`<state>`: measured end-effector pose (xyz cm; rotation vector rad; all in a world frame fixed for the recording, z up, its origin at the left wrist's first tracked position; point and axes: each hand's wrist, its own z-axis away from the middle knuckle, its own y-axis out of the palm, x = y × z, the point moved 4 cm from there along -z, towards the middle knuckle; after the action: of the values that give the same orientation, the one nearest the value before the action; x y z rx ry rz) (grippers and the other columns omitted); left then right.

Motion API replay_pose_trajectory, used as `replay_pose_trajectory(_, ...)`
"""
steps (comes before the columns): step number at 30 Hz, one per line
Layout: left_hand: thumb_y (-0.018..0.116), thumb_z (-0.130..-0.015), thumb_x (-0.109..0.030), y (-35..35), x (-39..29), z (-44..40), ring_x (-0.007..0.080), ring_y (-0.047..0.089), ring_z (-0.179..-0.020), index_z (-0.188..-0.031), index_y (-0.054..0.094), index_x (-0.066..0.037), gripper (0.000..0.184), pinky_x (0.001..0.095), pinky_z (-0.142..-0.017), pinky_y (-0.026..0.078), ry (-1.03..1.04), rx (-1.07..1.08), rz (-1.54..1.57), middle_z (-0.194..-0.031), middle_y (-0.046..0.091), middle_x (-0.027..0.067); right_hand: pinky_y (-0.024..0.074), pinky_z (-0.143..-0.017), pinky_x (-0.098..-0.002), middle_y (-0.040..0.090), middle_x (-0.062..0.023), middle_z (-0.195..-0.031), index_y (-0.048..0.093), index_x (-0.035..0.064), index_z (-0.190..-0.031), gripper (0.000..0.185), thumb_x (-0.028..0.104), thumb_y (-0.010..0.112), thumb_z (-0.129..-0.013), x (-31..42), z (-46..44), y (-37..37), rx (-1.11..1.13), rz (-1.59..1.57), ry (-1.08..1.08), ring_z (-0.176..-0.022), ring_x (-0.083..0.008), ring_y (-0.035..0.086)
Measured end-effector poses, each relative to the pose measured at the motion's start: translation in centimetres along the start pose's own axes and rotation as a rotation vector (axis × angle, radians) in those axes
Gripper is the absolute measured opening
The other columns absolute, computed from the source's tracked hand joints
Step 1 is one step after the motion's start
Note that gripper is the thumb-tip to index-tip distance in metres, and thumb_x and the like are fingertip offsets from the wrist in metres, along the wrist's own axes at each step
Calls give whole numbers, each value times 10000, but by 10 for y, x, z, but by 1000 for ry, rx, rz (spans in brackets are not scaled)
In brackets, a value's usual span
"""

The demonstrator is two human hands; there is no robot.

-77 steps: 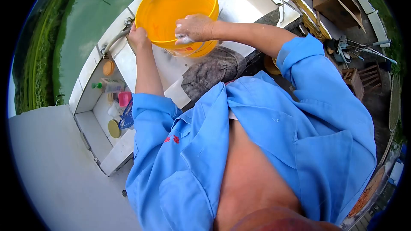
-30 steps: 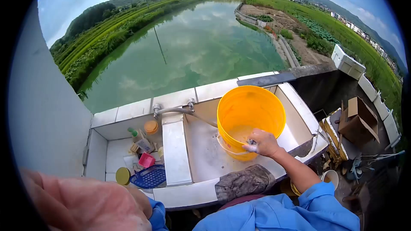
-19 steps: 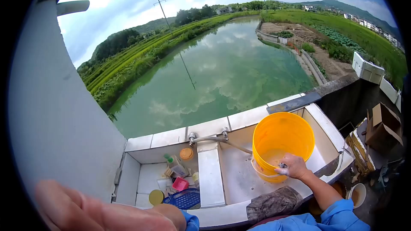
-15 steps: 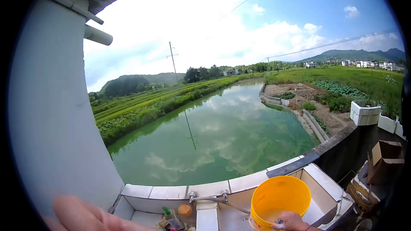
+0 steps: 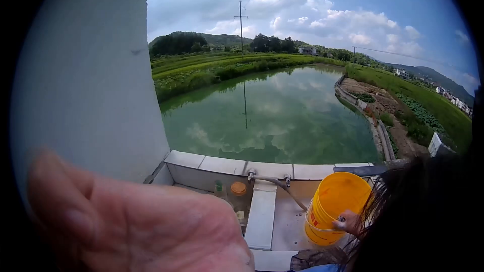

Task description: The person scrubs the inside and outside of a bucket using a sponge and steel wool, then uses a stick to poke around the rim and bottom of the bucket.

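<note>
Palm of the left hand (image 5: 156, 226) fills the lower left, closest to the lens; whether its fingers are apart or together I cannot tell. Dark hair (image 5: 423, 216) covers the lower right. Beside it, the right hand (image 5: 349, 222) has its grip closed on a small grey thing (image 5: 342, 218) at the bucket's near rim. The yellow bucket (image 5: 322, 219) sits right of lower centre in a pale basin (image 5: 288, 229), open mouth up, its long axis slanting from base at lower left to rim at upper right. A grey hose (image 5: 280, 183) reaches toward the bucket's left side. Beyond the tiled ledge (image 5: 269, 169) spreads a green pond (image 5: 277, 121), then fields and hills.
</note>
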<state>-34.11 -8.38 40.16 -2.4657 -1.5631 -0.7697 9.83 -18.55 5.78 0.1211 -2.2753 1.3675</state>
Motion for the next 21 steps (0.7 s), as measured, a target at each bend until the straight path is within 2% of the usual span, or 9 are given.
replay_pose_trajectory(2,444,-889,-276,-23,2,-17,290,568,-898,-1109,477,108,444,380,-930,397,-69,81,6,-1036,554,244,458,-612,-392,589,-113,-735,626,87,-744,349,436,632,-734,11,16,-3,19,-2,43,-696,-293,580)
replay_pose_trajectory(6,430,-898,-263,-23,8,14,291,570,-886,-1104,481,112,430,380,-933,392,-254,-113,-52,-1033,554,248,471,-631,-397,602,-113,-762,639,87,-770,401,486,636,-733,-2,2,-26,73,130,34,-719,-301,597)
replay_pose_trajectory(11,412,-910,-246,-49,-12,-19,292,572,-872,-1096,485,116,414,380,-937,386,-334,205,-365,-1028,554,252,462,-639,-350,568,-107,-762,588,61,-735,227,211,733,-645,12,3,-21,71,9,131,-710,-284,580)
replay_pose_trajectory(13,405,-915,-240,-34,-13,-28,292,573,-867,-1093,487,118,408,380,-939,384,-391,369,-444,-1026,555,254,480,-706,-337,599,-109,-802,587,61,-777,189,169,702,-673,10,5,-17,-28,-79,30,-792,-260,607)
replay_pose_trajectory(14,402,-918,-236,-28,-3,-20,292,573,-864,-1092,487,119,405,380,-939,383,-420,450,-427,-1025,555,255,483,-711,-332,610,-104,-848,595,56,-856,211,187,676,-712,1,6,-15,188,61,268,-832,-256,615)
replay_pose_trajectory(15,402,-918,-236,-22,0,2,291,573,-862,-1092,488,118,403,379,-936,384,-470,423,-350,-1024,555,254,456,-676,-337,548,-114,-813,545,50,-826,180,197,634,-771,-14,12,-8,136,-75,176,-777,-277,582)
replay_pose_trajectory(16,402,-918,-235,-16,2,27,290,573,-861,-1093,488,116,401,378,-934,384,-520,390,-273,-1024,556,253,472,-688,-359,587,-101,-878,612,80,-937,332,378,617,-790,-29,17,0,67,65,123,-813,-271,601)
replay_pose_trajectory(17,402,-919,-235,-14,1,58,289,573,-859,-1093,488,114,400,378,-931,385,-567,308,-196,-1024,556,252,442,-654,-360,542,-103,-827,545,62,-842,239,285,623,-800,-11,16,-10,23,118,1,-764,-287,568)
replay_pose_trajectory(21,402,-920,-233,-2,-34,141,285,572,-854,-1096,489,107,392,374,-919,388,-626,48,56,-1022,558,250,462,-746,-400,599,-81,-912,628,102,-936,452,518,601,-760,-13,16,-14,138,190,192,-864,-271,594)
